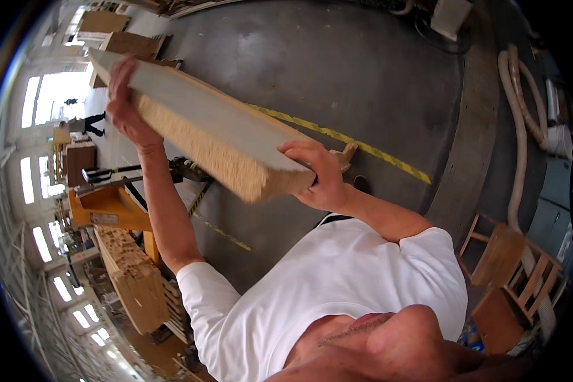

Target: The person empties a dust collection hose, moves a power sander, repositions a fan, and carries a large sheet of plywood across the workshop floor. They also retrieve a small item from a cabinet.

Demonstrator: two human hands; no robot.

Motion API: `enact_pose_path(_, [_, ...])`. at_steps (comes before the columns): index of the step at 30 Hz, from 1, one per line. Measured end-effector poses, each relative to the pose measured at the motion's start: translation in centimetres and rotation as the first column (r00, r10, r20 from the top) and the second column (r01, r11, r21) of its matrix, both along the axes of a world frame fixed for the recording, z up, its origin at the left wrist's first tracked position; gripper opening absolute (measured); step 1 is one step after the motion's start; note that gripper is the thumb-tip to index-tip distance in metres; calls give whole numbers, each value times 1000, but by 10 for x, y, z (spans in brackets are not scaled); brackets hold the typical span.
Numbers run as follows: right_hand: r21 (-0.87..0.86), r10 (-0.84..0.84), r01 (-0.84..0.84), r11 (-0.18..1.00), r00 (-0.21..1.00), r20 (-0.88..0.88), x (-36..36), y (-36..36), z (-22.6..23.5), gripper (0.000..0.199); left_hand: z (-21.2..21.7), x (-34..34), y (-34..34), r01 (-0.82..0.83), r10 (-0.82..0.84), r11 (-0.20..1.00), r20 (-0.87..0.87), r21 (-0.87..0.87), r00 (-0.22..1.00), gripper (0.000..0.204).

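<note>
I hold a long thick chipboard panel [197,118] with a grey face and a raw, crumbly tan edge, lifted at a slant above the floor. My left hand [124,105] grips the panel near its far upper end, fingers wrapped over the top. My right hand [319,175] clasps the near lower corner, thumb on the grey face. Both arms reach up from my white shirt [337,280] at the bottom of the view.
Below lies a grey concrete floor with a yellow-and-black striped line [369,148]. An orange lift cart [108,204] and a stack of wooden strips [134,274] stand at left. Wooden frames [516,274] and pale hoses [521,114] are at right. More panels [130,44] lie far off, near a distant person [89,122].
</note>
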State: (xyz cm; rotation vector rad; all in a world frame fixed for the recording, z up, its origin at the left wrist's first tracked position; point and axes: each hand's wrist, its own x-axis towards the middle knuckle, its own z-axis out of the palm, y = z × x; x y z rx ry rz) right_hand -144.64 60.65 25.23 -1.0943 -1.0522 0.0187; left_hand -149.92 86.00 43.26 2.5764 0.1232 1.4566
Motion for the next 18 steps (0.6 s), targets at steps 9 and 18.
enact_pose_path(9, [-28,-38,37,999,999,-39,7,2,20,40,-13,6,31,156,-152,987,97,-35,984,73])
enact_pose_path(18, [-84,-364,360,929,931,-36,33,15,23,42,-1,52,40,110,-139,977,155,182,978,32])
